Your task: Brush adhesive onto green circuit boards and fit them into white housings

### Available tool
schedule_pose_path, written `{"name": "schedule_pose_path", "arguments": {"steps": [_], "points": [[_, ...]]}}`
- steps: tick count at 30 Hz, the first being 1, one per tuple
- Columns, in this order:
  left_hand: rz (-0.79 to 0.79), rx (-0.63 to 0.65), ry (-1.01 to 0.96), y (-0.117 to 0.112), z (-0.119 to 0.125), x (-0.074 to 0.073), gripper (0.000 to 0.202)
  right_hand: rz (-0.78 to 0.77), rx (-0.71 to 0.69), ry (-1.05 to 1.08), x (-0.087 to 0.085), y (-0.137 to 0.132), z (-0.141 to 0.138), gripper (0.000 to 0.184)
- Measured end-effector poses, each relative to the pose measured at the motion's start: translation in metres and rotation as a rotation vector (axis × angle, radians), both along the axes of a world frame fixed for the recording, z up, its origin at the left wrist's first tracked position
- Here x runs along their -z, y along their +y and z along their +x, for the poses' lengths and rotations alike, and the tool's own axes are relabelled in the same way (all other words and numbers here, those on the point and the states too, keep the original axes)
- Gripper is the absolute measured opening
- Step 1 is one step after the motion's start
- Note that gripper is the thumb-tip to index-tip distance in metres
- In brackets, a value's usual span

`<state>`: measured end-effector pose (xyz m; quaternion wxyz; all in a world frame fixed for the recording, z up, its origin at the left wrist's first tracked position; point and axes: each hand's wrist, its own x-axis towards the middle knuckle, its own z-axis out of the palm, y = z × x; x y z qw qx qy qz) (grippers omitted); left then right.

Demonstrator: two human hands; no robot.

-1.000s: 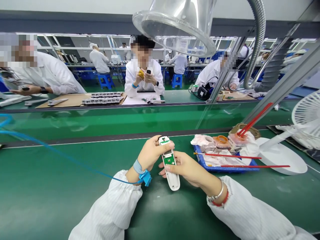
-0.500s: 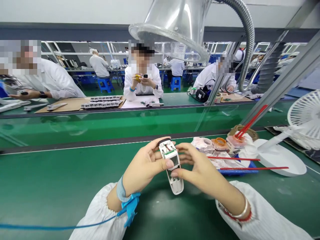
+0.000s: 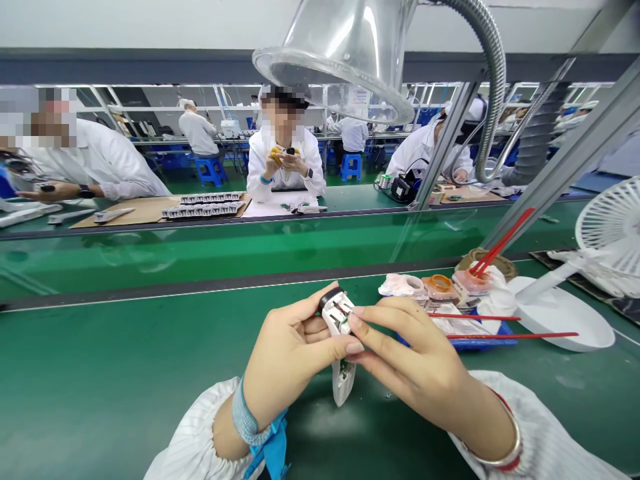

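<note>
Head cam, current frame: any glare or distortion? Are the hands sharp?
Head view: wide-angle bowing, worst toward the edges, as at the fan; bright glare streaks on the clear hood; the glass partition shows reflections; left hand, right hand and white device look reasonably sharp, with no obvious motion blur.

Electronics factory, green workbench, fume extractor

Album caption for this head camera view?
Left hand and right hand hold an opened white plastic device over a green workbench.
</note>
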<state>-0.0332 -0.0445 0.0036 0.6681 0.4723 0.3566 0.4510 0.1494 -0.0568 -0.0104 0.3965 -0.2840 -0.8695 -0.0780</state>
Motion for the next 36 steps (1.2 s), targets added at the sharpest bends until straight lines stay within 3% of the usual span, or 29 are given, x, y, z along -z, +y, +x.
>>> {"name": "schedule_pose_path", "arguments": {"steps": [5, 8, 10, 12, 16, 21, 26, 32, 34, 36], "points": [[0.047, -0.056, 0.043, -0.003, 0.003, 0.001, 0.057, -0.022, -0.041, 0.113, 0.003, 0.007, -0.004, 0.032], [0.110, 0.003, -0.016, 0.005, 0.007, 0.007, 0.037, -0.128, -0.066, 0.133, -0.001, 0.011, -0.002, 0.033], [0.123, 0.047, -0.062, 0.012, 0.008, 0.011, 0.027, -0.197, -0.071, 0.103, -0.003, 0.012, 0.001, 0.044], [0.099, 0.068, -0.096, 0.018, 0.008, 0.015, 0.031, -0.203, -0.059, 0.070, -0.004, 0.014, 0.004, 0.051], [0.005, 0.048, -0.140, 0.024, 0.007, 0.020, 0.048, -0.118, -0.054, 0.005, -0.001, 0.017, 0.005, 0.044], [-0.095, 0.060, -0.180, 0.023, 0.010, 0.021, 0.046, -0.035, -0.129, 0.055, 0.006, 0.025, 0.003, 0.047], [-0.083, 0.073, -0.148, 0.022, 0.013, 0.021, 0.045, 0.014, -0.119, 0.140, 0.007, 0.029, -0.001, 0.046], [-0.162, 0.244, -0.181, 0.022, 0.011, 0.017, 0.038, -0.025, -0.112, 0.220, 0.006, 0.028, -0.007, 0.044], [-0.160, 0.211, -0.184, 0.021, 0.011, 0.018, 0.038, -0.039, -0.107, 0.220, 0.007, 0.027, -0.007, 0.045], [-0.117, 0.099, -0.189, 0.021, 0.013, 0.020, 0.040, -0.125, -0.102, 0.205, 0.008, 0.026, -0.007, 0.048]]}}
